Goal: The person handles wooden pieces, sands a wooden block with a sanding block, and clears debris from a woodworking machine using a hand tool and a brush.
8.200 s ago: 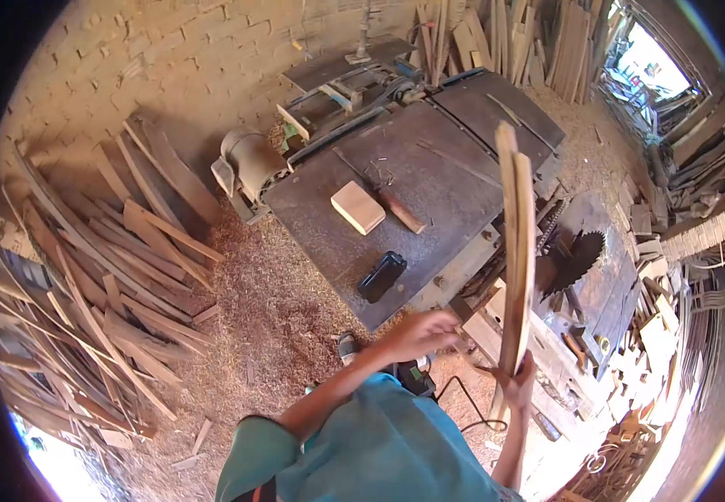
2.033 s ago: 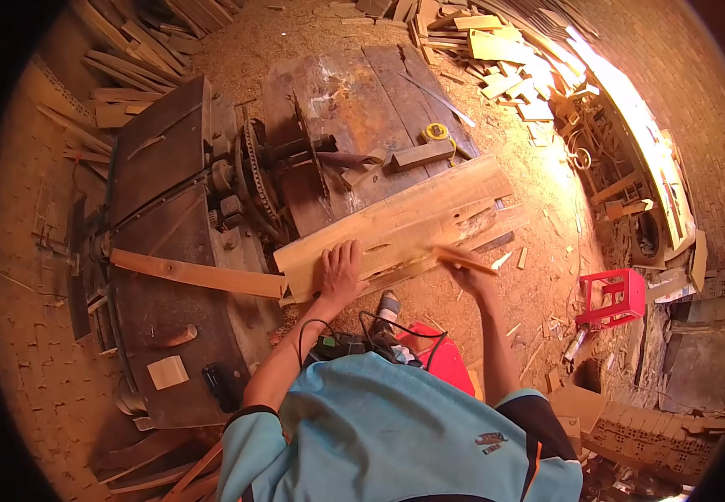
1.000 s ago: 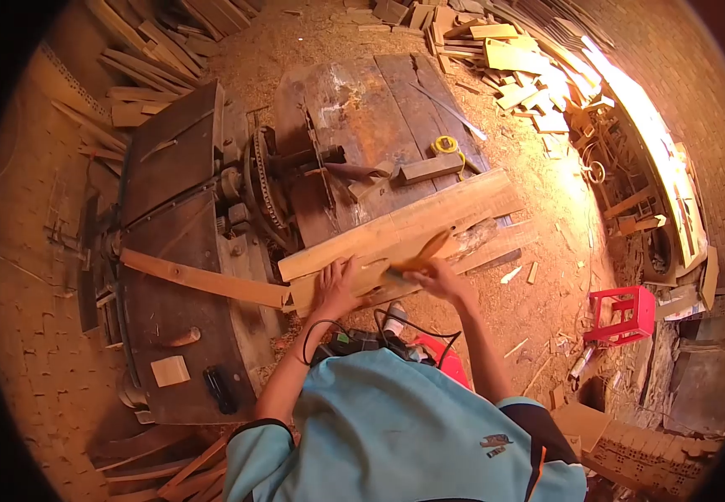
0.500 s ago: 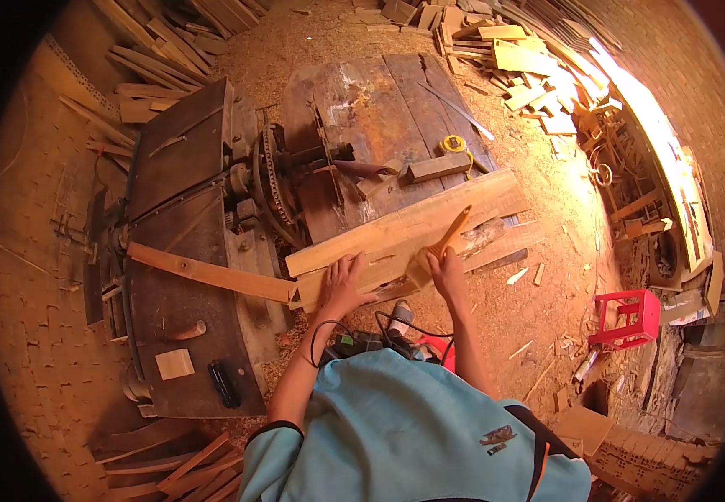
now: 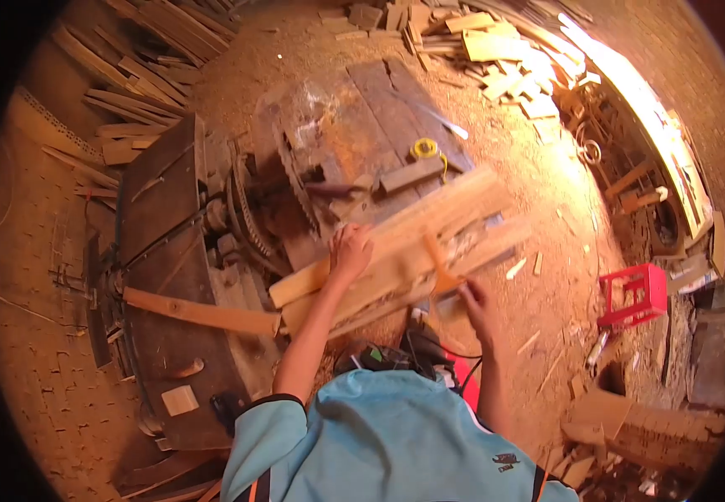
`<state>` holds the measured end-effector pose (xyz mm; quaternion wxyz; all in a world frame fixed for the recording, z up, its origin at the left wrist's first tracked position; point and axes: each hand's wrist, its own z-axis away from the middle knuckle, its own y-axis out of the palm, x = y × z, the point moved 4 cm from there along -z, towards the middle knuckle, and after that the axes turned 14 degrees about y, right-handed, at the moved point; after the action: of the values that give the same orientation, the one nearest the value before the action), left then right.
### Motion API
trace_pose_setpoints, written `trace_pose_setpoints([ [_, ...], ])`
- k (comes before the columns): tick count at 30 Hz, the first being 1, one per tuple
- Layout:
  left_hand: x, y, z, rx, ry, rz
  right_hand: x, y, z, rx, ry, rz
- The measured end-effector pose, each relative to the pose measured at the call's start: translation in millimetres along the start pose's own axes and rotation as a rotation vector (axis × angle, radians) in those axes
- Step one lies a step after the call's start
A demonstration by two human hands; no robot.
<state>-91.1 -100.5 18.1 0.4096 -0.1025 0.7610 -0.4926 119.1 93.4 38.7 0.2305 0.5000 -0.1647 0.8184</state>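
Observation:
Across the edge of the machine table lie a thick pale wooden board point(image 5: 412, 213) and a rougher plank point(image 5: 362, 286) along its near side. My left hand point(image 5: 350, 248) is on the pale board, its fingers curled at the far edge. In my right hand point(image 5: 477, 303) is a flat paintbrush point(image 5: 444, 279), blurred by motion, with its orange-brown handle pointing up and its pale wide end toward me. The brush is over the near edge of the planks; contact cannot be made out.
A toothed saw blade point(image 5: 297, 180) stands beyond the boards. A wood block point(image 5: 411, 176) and yellow tape measure point(image 5: 423, 149) lie on the rusty table point(image 5: 337, 109). A curved wood strip point(image 5: 199, 310) is at left, a red stool point(image 5: 635, 297) at right.
My left hand has slid from the near plank up to the far board. My right hand has moved right and toward me with the brush, which has turned upright. The view has shifted.

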Motion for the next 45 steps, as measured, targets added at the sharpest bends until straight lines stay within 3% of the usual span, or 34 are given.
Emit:
trace_pose_setpoints([
  [2,18,0,-39,-0.065,-0.094,-0.109,22,15,-27,0.221,-0.042,0.246],
  [4,25,-1,-57,-0.128,-0.216,-0.218,18,36,-70,0.381,-0.105,0.288],
  [8,41,15,-83,-0.098,-0.504,-0.279,50,66,-125,0.453,-0.387,0.453],
  [10,30,14,-83,-0.075,-0.515,-0.298,68,69,-138,0.493,-0.49,0.567],
  [11,31,14,-84,-0.066,-0.523,-0.304,76,71,-144,0.591,-0.318,0.439],
  [13,28,7,-81,-0.045,-0.575,-0.318,97,73,-166,0.423,-0.791,0.663],
  [16,17,-15,-57,-0.022,-0.782,0.313,119,74,-216,0.295,-0.808,0.763],
  [18,19,-8,-25,-0.303,-0.648,0.62,137,76,-228,0.175,-0.939,0.955],
  [21,-6,-12,18,-0.609,-0.587,0.891,103,85,-249,0.166,-1.014,1.262],
  [23,-14,-17,39,-0.61,-0.526,0.625,86,92,-262,0.065,-1.023,1.365],
  [25,-27,-28,45,-0.557,-0.509,0.415,105,100,-260,0.1,-0.942,1.399],
  [29,-21,-17,42,-0.529,-0.554,0.661,115,107,-272,0.157,-1.087,1.368],
  [31,-15,-4,39,-0.497,-0.476,0.719,124,102,-248,0.079,-1.167,1.327],
  [33,-13,-3,40,-0.491,-0.387,0.656,141,90,-213,0.181,-1.023,1.1],
  [34,-12,-5,42,-0.49,-0.344,0.565,152,91,-186,0.146,-1.049,1.052],
  [35,-10,-5,49,-0.545,-0.246,0.152,156,95,-169,0.192,-1.133,0.974],
  [36,-16,-14,49,-0.44,-0.437,0.592,146,94,-162,0.172,-1.002,1.066],
  [37,-15,-15,50,-0.472,-0.314,0.555,143,87,-150,0.173,-0.738,1.12],
  [38,-14,-15,52,-0.504,-0.191,0.517,117,73,-154,0.242,-0.764,0.496],
  [39,-15,-13,56,-0.549,-0.248,0.715,118,71,-132,0.338,-0.497,0.485],
  [41,-17,-19,74,-0.529,-0.241,0.591,93,56,-108,0.164,-0.234,0.423],
  [43,-21,-37,97,-0.486,-0.242,0.5,76,52,-70,0.012,-0.135,0.345],
  [45,-21,-49,124,-0.524,-0.271,0.519,33,42,-61,-0.03,0.042,-0.01],
])
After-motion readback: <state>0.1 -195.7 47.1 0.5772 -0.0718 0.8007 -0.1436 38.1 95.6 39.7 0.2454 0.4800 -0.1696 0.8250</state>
